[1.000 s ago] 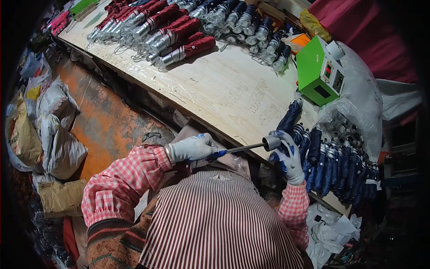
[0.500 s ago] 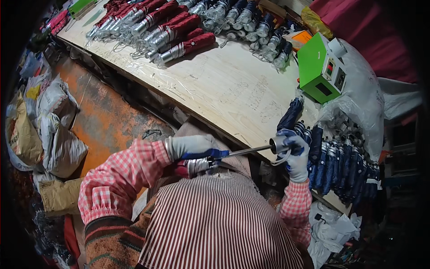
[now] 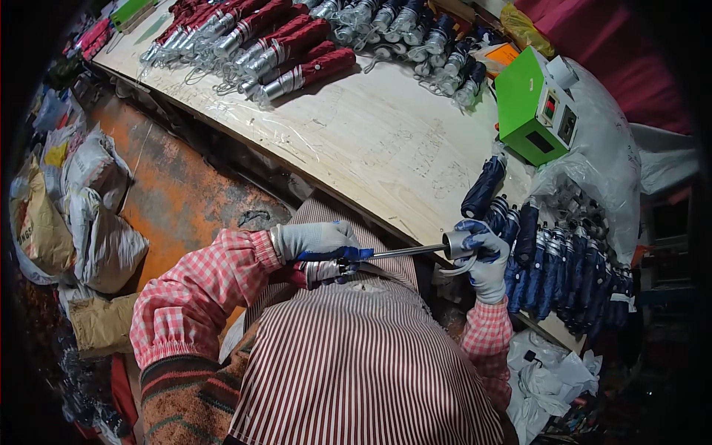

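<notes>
Bags, a green box and one small screen around the bench

A green box (image 3: 532, 111) stands on the bench at two o'clock, its slanted face carrying a small dark screen (image 3: 550, 108) and a grey panel beside it. A clear plastic bag (image 3: 604, 159) bulges just behind and right of it. At nine o'clock, on the floor, lie white sacks (image 3: 100, 222) and a tan sack (image 3: 37, 230) with dark print. At five o'clock, white plastic bags (image 3: 552, 374) sit crumpled under the bench edge.
</notes>
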The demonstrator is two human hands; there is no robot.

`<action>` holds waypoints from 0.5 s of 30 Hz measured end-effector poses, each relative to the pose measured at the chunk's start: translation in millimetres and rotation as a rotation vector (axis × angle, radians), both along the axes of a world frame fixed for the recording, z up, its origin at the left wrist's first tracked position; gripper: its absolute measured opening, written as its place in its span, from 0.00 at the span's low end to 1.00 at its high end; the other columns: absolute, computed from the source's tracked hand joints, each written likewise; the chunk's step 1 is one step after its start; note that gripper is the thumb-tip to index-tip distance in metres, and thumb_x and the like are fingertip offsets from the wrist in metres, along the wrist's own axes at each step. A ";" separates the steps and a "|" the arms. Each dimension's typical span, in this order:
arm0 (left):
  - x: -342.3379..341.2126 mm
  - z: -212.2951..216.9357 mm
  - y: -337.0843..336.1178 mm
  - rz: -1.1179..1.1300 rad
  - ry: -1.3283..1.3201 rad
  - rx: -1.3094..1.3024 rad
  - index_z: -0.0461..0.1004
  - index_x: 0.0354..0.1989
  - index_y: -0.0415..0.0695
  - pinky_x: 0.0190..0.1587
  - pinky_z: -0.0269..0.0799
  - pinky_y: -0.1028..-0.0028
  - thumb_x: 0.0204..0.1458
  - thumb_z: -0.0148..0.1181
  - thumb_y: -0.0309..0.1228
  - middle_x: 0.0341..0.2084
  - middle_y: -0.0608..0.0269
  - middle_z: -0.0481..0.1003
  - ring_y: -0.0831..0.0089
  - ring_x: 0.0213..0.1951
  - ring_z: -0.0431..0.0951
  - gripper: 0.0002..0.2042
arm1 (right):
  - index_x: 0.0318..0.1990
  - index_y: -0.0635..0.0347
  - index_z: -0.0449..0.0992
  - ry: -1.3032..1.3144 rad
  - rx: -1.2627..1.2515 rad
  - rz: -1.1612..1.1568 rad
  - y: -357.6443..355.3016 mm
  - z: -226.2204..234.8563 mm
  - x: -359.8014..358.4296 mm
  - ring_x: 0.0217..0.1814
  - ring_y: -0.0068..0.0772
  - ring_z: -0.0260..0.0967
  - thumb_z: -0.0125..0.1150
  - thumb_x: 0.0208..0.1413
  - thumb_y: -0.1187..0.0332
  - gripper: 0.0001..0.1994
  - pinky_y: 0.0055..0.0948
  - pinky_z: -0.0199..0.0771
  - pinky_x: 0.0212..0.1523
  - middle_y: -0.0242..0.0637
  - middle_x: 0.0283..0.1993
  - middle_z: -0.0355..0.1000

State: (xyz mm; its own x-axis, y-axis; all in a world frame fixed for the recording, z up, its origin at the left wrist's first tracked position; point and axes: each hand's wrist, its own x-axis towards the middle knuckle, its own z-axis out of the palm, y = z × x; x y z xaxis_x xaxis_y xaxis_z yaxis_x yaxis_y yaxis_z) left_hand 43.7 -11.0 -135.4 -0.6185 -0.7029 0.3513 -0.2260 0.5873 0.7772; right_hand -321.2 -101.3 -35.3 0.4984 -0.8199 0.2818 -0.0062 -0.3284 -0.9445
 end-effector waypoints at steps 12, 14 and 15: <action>-32.1 90.9 11.3 0.451 -0.596 0.597 0.85 0.44 0.39 0.43 0.84 0.65 0.71 0.57 0.45 0.36 0.56 0.85 0.58 0.34 0.84 0.20 | 0.47 0.65 0.84 0.144 0.289 -0.196 3.5 -37.5 1.0 0.53 0.42 0.79 0.79 0.39 0.81 0.22 0.34 0.77 0.59 0.44 0.54 0.83; -29.2 95.3 11.1 0.438 -0.595 0.619 0.85 0.47 0.40 0.45 0.84 0.60 0.69 0.57 0.42 0.37 0.52 0.87 0.54 0.34 0.84 0.17 | 0.45 0.64 0.85 0.175 0.389 -0.181 6.3 -11.9 4.4 0.54 0.42 0.79 0.79 0.39 0.81 0.21 0.35 0.77 0.59 0.44 0.54 0.83; -25.5 87.8 8.9 0.436 -0.595 0.617 0.85 0.47 0.40 0.45 0.84 0.60 0.69 0.57 0.42 0.37 0.52 0.87 0.54 0.34 0.84 0.17 | 0.45 0.64 0.85 0.175 0.387 -0.183 8.5 -3.6 3.5 0.54 0.42 0.79 0.79 0.39 0.81 0.21 0.35 0.77 0.59 0.44 0.54 0.83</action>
